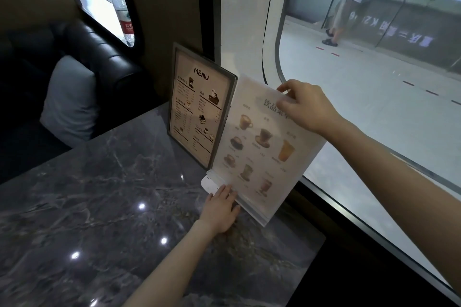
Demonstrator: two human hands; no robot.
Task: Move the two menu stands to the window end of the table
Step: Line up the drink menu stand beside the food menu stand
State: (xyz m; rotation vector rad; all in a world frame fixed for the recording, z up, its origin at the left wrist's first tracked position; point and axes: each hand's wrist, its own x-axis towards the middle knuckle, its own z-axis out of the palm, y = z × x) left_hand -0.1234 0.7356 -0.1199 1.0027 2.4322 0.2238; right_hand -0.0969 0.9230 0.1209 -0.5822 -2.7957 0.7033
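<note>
Two menu stands are upright on the dark marble table [104, 202], close to the window [361, 97]. The dark-framed stand [197, 107] headed "MENU" is the farther one, by the wall. The clear acrylic stand [259, 147] with drink pictures is right beside it, nearer me, tilted slightly. My right hand [306, 107] pinches its top edge. My left hand [222, 209] lies on the table with fingers against the stand's lower left edge and white base [210, 183].
A black leather seat [94, 57] with a grey cushion [69, 102] is beyond the table on the left. A water bottle [121, 7] stands on the ledge of a second window. Outside the glass a person [349, 0] stands on a pale floor.
</note>
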